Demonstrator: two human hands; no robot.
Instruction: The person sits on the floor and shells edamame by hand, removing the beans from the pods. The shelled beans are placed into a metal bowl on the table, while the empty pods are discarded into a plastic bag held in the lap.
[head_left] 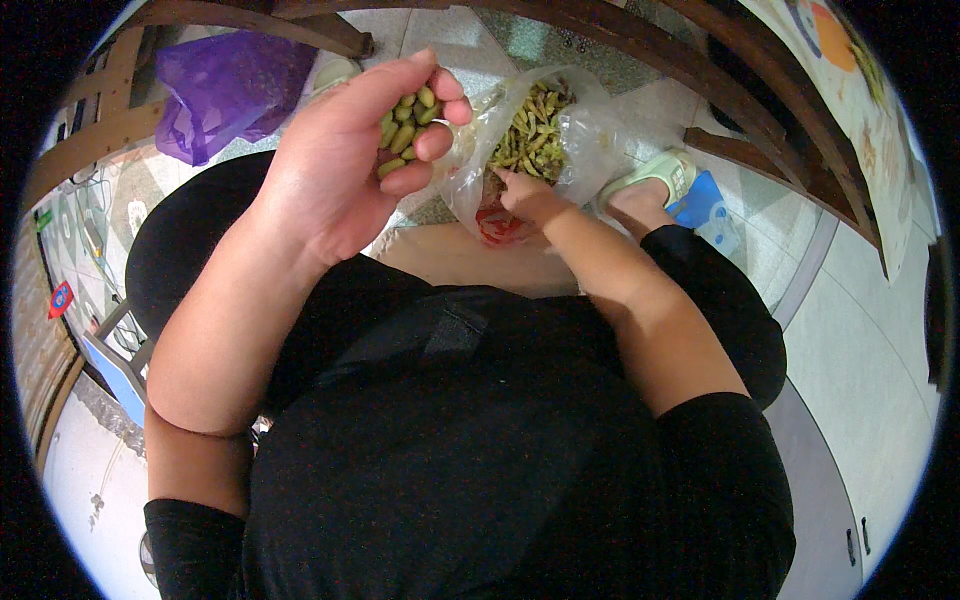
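My left hand [345, 165] is raised in front of me, cupped around a small heap of shelled green beans [408, 125]. My right hand [525, 195] reaches down into a clear plastic bag [590, 140] on the floor between my knees. The bag holds a pile of green-yellow bean pods [530, 130]. My right fingers touch the pods at the bag's near edge; whether they grip one is hidden. A red patch [497, 228] shows under the bag's near side.
A purple plastic bag [225, 90] lies at the upper left by a wooden chair frame [110, 125]. My foot in a pale green slipper [655, 175] rests on the tiled floor beside a blue object [705, 205]. Dark wooden furniture legs [700, 90] curve across the top right.
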